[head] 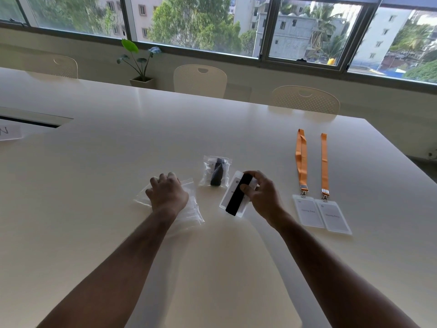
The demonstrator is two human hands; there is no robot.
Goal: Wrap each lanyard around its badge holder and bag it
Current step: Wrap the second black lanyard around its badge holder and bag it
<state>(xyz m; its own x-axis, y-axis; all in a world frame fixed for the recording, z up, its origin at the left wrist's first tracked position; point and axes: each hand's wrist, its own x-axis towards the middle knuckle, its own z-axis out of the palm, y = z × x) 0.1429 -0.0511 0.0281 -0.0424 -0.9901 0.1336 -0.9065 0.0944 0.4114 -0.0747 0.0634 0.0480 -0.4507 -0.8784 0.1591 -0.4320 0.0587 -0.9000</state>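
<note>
**Wrapped badge in right hand, left hand on the bag pile**

Both forearms come in from the near edge of the table (99,162), bare, no sleeves. Left hand (167,192) sits on a loose pile of clear bags (192,209) near the table's middle, fingers curled down onto the plastic w/ knuckles up; can't tell if it actually pinches a bag or just presses on the pile. Right hand (260,194) grips a badge holder (230,192) w/ a black lanyard (238,197) wound round it lengthwise; thumb on the black band, fingertips curled over the holder's far end. Holder is tilted, near end low and just beside the bag pile, a little above or on the tabletop, can't say which.

Just beyond, btw the two hands, lies a filled bag (216,171): clear plastic w/ a dark wrapped bundle inside, flat on the table, apart from both hands.

Toward the right edge, two more badge holders (321,214) lie side by side, touching or overlapping at their long edges, each clipped to an orange lanyard (301,159) stretched straight away toward the far edge. Unwrapped, well apart from the right hand.

Far left, a slot in the tabletop (33,120) and a sheet of paper (9,132) at the left edge. Past the far edge: three pale chairs (201,81), a potted plant (142,65), then windows (201,22) w/ trees and buildings outside.
</note>
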